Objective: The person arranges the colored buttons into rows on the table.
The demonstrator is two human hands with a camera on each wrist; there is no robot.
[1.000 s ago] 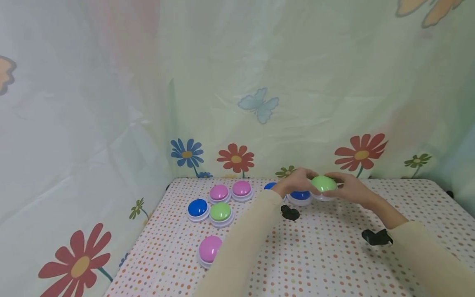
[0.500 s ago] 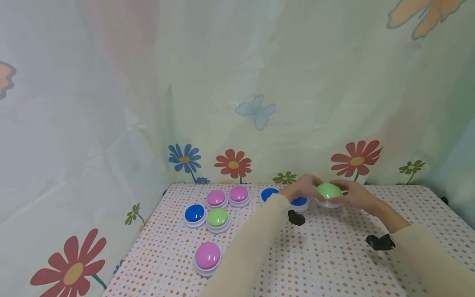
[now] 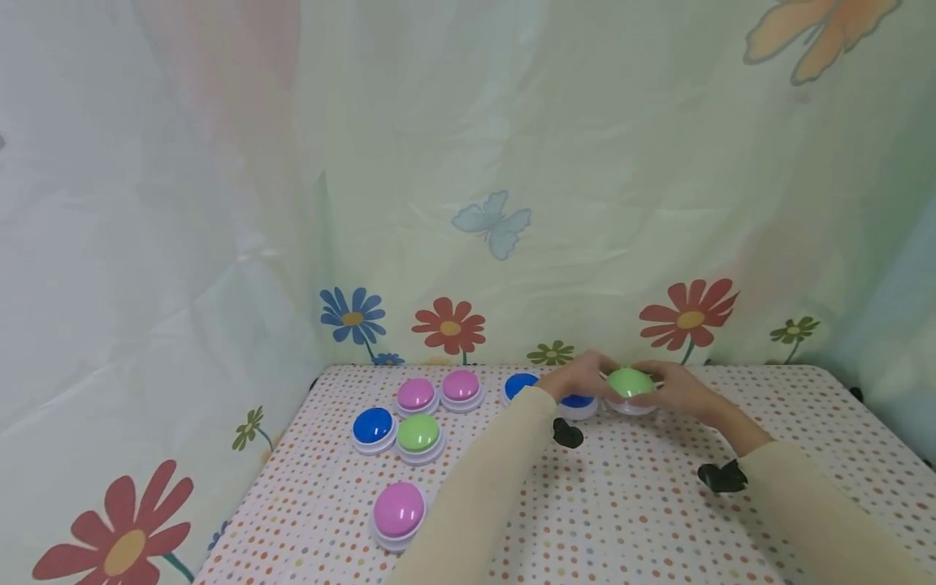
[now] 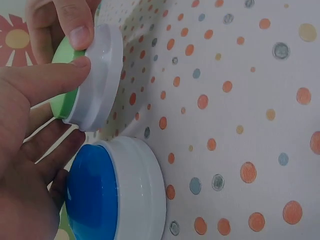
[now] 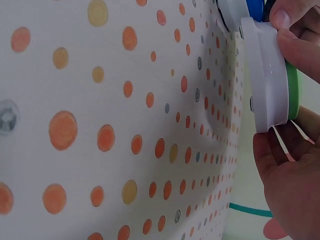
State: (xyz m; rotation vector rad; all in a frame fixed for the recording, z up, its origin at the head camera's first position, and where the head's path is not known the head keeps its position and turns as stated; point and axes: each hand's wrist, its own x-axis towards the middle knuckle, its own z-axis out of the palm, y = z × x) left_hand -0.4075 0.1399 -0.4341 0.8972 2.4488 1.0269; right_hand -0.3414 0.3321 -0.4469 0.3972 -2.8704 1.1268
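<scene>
Both hands hold a round push button with a green dome and a white base, at the back of the table right of centre. My left hand grips its left side, thumb on the dome's edge. From the other side my right hand pinches it, thumb and fingers at the rim. Small feet show under the white base in the right wrist view, and the base stands tipped off the cloth. Close beside it on the left sits a blue push button, partly covered by my left hand in the head view.
Another blue button sits farther left, partly behind the left wrist. Left of the arms are pink buttons, a blue one, a green one and a nearer pink one. A flowered curtain hangs behind the dotted tablecloth.
Both hands keep hold of the green button, which has shifted slightly right of the neighbouring blue one and a little lower. The head view has swung slightly, so the whole scene shifts.
</scene>
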